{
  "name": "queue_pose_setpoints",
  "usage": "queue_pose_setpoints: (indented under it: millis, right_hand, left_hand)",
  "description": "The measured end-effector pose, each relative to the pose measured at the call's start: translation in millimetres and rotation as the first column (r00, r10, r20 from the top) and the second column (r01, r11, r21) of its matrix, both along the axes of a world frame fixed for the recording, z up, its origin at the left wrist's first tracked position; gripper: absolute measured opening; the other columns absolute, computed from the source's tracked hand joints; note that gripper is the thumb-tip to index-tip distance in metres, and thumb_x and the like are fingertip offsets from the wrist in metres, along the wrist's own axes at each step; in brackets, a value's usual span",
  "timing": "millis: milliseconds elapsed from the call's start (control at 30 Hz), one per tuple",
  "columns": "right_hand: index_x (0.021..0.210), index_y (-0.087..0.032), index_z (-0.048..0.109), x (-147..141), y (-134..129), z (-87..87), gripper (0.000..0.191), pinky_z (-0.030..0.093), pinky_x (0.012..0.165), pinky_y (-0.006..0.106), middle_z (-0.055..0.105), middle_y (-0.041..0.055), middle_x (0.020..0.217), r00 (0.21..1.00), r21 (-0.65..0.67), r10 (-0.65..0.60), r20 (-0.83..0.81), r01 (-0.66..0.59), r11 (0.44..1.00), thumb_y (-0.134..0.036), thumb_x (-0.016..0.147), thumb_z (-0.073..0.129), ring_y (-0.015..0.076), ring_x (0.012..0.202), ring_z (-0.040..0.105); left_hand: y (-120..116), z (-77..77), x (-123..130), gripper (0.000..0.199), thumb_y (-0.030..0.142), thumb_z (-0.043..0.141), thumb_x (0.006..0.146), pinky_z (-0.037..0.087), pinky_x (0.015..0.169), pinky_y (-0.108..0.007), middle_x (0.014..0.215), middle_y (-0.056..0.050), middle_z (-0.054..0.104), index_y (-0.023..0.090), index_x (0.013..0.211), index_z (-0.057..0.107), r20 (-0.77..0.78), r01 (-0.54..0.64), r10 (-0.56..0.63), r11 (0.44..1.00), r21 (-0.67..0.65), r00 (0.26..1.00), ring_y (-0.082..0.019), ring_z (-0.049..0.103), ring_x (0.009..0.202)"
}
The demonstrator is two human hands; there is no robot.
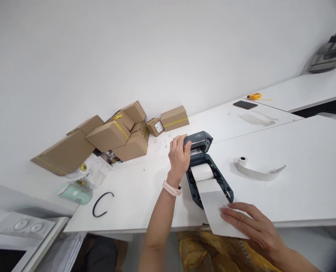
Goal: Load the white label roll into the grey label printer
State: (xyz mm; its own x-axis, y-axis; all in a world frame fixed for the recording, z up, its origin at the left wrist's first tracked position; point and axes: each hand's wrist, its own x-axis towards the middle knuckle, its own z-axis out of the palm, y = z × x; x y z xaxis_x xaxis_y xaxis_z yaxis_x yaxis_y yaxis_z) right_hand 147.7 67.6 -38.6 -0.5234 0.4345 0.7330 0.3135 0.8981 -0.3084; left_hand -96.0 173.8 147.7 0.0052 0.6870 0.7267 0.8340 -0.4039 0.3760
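Observation:
A dark label printer (223,176) lies opened on the white table, its lid (198,136) raised at the back. My left hand (179,154) has its fingers on top of that lid and the thumb at its edge, gripping it. Inside the printer body sits a white label roll (202,172). From the roll, a wide strip of label paper (217,211) runs out over the front of the printer and past the table edge. My right hand (254,224) holds the strip by its right side, fingers extended over it; the thumb is hidden.
A small paper roll (243,161) with a curled tail lies right of the printer. Cardboard boxes (108,136) are piled at the back left, near a green container (75,193) and a dark headband (96,206). Further back are a phone (245,104) and a yellow tape measure (254,96).

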Motion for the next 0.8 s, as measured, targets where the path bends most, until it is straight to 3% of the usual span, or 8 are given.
queue_pose_setpoints:
  millis: [133,300,400,467,567,667,733,800]
  right_hand:
    - [0.152,-0.036,0.047,7,-8,-10.8,0.058,0.062,0.085,0.042,0.072,0.0036,0.130,0.998,0.002,0.006,0.055,-0.006,1.000,-0.016,0.098,0.049,0.0262,0.114,0.069]
    - [0.149,-0.034,0.051,11,-13,-21.3,0.053,0.063,0.085,0.042,0.071,0.0044,0.131,0.997,0.006,-0.015,0.081,0.015,1.000,-0.020,0.098,0.053,0.0267,0.116,0.068]
    - [0.146,-0.034,0.055,12,-14,-23.4,0.048,0.063,0.085,0.041,0.072,0.0051,0.130,0.997,-0.006,-0.012,0.077,0.012,1.000,-0.023,0.099,0.054,0.0262,0.113,0.070]
    - [0.143,-0.034,0.058,11,-15,-24.4,0.046,0.063,0.084,0.042,0.073,0.0049,0.128,0.998,-0.014,0.000,0.066,0.000,1.000,-0.021,0.098,0.054,0.0259,0.110,0.072]
    - [0.141,-0.035,0.059,10,-19,-25.4,0.051,0.063,0.081,0.042,0.076,0.0035,0.122,0.999,0.000,0.014,0.043,-0.014,1.000,-0.017,0.093,0.062,0.0258,0.105,0.074]
    - [0.145,-0.034,0.055,15,-24,-21.6,0.062,0.063,0.081,0.044,0.077,0.0046,0.120,1.000,-0.009,0.008,-0.015,-0.008,1.000,-0.026,0.086,0.075,0.0279,0.103,0.074]
    - [0.145,-0.035,0.055,18,-25,-13.1,0.060,0.061,0.085,0.047,0.074,0.0058,0.125,0.995,-0.088,-0.041,-0.093,0.033,0.996,-0.032,0.088,0.071,0.0304,0.108,0.071]
    - [0.142,-0.038,0.057,17,-21,0.0,0.049,0.057,0.094,0.052,0.069,0.0062,0.133,0.965,-0.230,-0.168,-0.199,0.121,0.966,-0.034,0.093,0.060,0.0325,0.117,0.066]
  left_hand:
    - [-39,-28.6,12,0.037,0.038,0.043,0.104,0.046,0.111,-0.043,0.132,-0.013,0.063,0.021,0.133,0.058,-0.004,0.020,-0.020,0.998,0.062,1.000,-0.024,0.056,0.129]
    - [-90,-85.7,20,0.040,0.032,0.051,0.101,0.046,0.114,-0.050,0.137,-0.016,0.060,0.021,0.139,0.055,-0.058,0.064,-0.058,0.991,0.114,0.997,-0.029,0.049,0.140]
    - [-114,-117.3,19,0.042,0.029,0.055,0.099,0.050,0.111,-0.053,0.137,-0.015,0.061,0.023,0.140,0.055,-0.120,0.068,-0.056,0.993,0.097,0.991,-0.030,0.048,0.142]
    - [-124,-130.3,18,0.047,0.026,0.059,0.096,0.050,0.111,-0.054,0.141,-0.015,0.060,0.024,0.143,0.053,-0.173,0.065,-0.056,0.997,0.047,0.983,-0.032,0.045,0.145]
    - [-130,-136.7,16,0.053,0.023,0.060,0.095,0.047,0.113,-0.057,0.146,-0.015,0.057,0.025,0.146,0.050,-0.187,0.066,-0.065,0.998,0.004,0.980,-0.033,0.041,0.147]
    - [-132,-133.3,17,0.049,0.020,0.055,0.095,0.047,0.114,-0.056,0.145,-0.013,0.059,0.025,0.144,0.053,-0.095,0.090,-0.090,0.996,-0.002,0.991,-0.031,0.044,0.146]
    - [-132,-129.0,18,0.045,0.019,0.049,0.098,0.048,0.114,-0.054,0.141,-0.012,0.063,0.025,0.142,0.055,0.015,0.106,-0.106,0.994,-0.013,0.994,-0.029,0.048,0.143]
    - [-131,-125.2,21,0.041,0.020,0.041,0.101,0.049,0.112,-0.050,0.135,-0.012,0.067,0.024,0.139,0.056,0.173,0.101,-0.092,0.994,-0.043,0.981,-0.026,0.054,0.138]
